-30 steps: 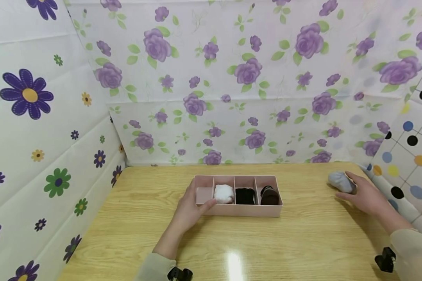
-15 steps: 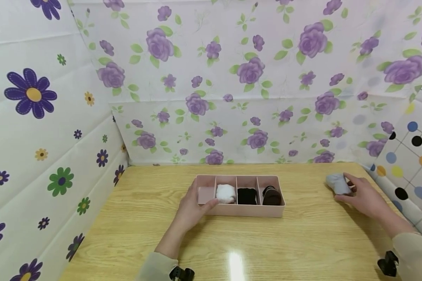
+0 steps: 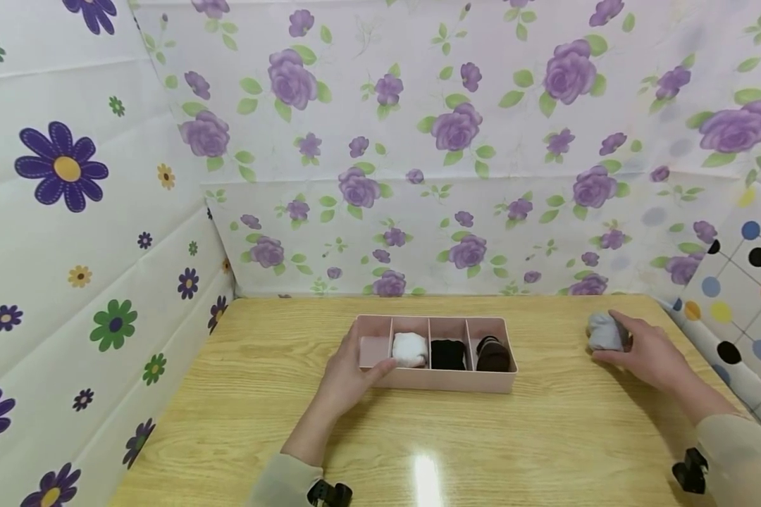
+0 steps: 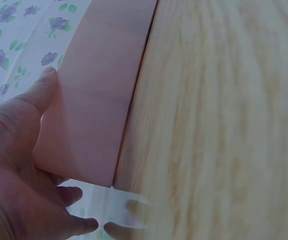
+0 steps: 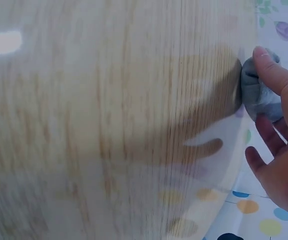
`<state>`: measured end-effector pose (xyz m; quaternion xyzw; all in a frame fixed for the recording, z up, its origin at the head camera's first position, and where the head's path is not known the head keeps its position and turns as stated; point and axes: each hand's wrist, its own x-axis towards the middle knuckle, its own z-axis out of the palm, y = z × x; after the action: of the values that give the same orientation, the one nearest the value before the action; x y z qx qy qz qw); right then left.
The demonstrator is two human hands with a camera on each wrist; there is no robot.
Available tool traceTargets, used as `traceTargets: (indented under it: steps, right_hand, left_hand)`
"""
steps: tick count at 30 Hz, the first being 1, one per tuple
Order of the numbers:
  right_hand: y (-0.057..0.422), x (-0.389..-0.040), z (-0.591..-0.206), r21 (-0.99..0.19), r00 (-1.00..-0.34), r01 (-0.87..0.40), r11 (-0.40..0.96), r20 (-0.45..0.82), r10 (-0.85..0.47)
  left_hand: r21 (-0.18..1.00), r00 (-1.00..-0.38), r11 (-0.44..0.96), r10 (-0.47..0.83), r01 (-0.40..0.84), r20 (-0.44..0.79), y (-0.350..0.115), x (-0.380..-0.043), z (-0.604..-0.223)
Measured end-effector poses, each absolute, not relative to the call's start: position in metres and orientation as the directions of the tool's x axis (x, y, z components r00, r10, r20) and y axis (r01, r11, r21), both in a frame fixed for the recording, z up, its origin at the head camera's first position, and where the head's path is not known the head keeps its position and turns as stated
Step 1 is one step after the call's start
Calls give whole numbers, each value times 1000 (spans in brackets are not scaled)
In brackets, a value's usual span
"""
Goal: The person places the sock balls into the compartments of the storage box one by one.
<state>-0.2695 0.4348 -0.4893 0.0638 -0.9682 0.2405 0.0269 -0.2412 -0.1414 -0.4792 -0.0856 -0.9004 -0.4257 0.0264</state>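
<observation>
A pink storage box with a row of compartments stands on the table. A white rolled sock, a black rolled sock and a dark brown rolled sock lie in its compartments; the leftmost compartment holds nothing. My left hand grips the box's left end, thumb on the front rim, as the left wrist view also shows. To the right, my right hand pinches a light grey rolled sock between thumb and fingers. In the right wrist view the grey sock is partly covered by the hand.
The wooden table extends around the box and between the hands. Flower-patterned cloth hangs behind the table and on the left; dotted cloth borders the right side.
My right hand has taken a fuller grip on the grey sock, turned it and shifted it slightly left. My left hand stays on the box; the head view has panned slightly left.
</observation>
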Motion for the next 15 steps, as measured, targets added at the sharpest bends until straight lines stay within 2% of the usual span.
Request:
traceTargets:
  steps: [7, 15]
  right_hand:
    - [434, -270, -490, -439, -992, -116, 891, 95, -83]
    - [433, -273, -496, -483, -993, -114, 868, 78, -87]
  left_hand:
    - [757, -985, 631, 133, 169, 110, -141, -240, -479]
    - [755, -986, 634, 133, 166, 105, -141, -240, -478]
